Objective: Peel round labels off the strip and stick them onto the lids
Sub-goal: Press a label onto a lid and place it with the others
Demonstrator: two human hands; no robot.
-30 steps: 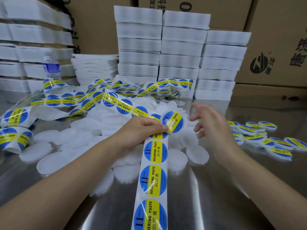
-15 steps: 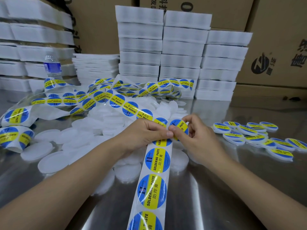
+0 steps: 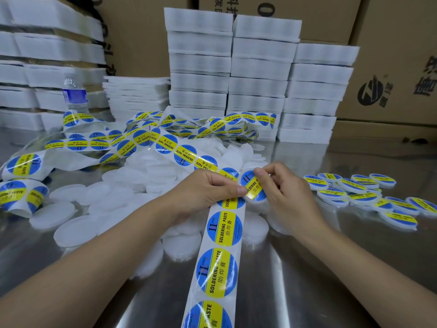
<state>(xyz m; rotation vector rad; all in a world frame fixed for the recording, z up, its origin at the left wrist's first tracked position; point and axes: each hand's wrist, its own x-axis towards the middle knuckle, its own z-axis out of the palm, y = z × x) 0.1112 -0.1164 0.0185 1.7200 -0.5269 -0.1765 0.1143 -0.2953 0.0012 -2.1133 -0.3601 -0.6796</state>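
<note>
A long white strip (image 3: 216, 273) of round blue-and-yellow "Soldering Paste" labels runs from the bottom edge up to my hands, then back left over the table. My left hand (image 3: 205, 192) grips the strip, its thumb tip on the lower edge of one peeled round label (image 3: 251, 187). My right hand (image 3: 286, 195) pinches that label's upper edge between thumb and forefinger. A white lid (image 3: 256, 202) shows just under the label, partly hidden by my right fingers. Several bare white lids (image 3: 142, 183) lie piled behind and left of my hands.
Several labelled lids (image 3: 359, 192) lie on the steel table (image 3: 307, 280) to the right. Loose coils of strip (image 3: 21, 164) sprawl at left and centre back. Stacks of white trays (image 3: 260, 74), a water bottle (image 3: 74, 95) and cardboard boxes (image 3: 390, 67) line the back.
My right hand came in from the right and took hold of the peeled label that my left hand held alone. The label now lies flatter, over a white lid.
</note>
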